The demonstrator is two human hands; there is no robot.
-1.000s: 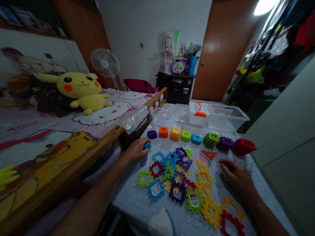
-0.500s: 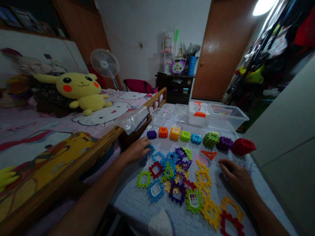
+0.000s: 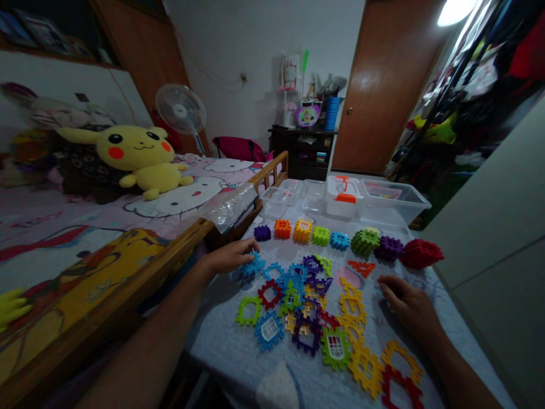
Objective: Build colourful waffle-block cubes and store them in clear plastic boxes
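My left hand [image 3: 234,255] is at the left edge of the table, its fingers closed on a blue building piece [image 3: 252,264] with toothed edges. My right hand [image 3: 406,304] rests on the cloth at the right, fingers curled in; whether anything lies under them is hidden. Loose toothed pieces lie between the hands: a red frame [image 3: 269,294], a light green frame [image 3: 249,311], a blue window piece [image 3: 269,330], a green window piece [image 3: 335,347] and yellow pieces [image 3: 352,305]. Closest to my right hand is an orange piece [image 3: 361,268].
Stacks sorted by colour, including an orange stack [image 3: 282,229] and a red stack [image 3: 421,254], form a row across the table. Behind them stand a lidded clear box [image 3: 343,205] and an open clear bin [image 3: 394,204]. A wooden bed rail [image 3: 170,255] runs along the left.
My left hand has shifted slightly left, and the blue piece in it has been lifted and turned, so more of it shows. My right hand has stayed put.
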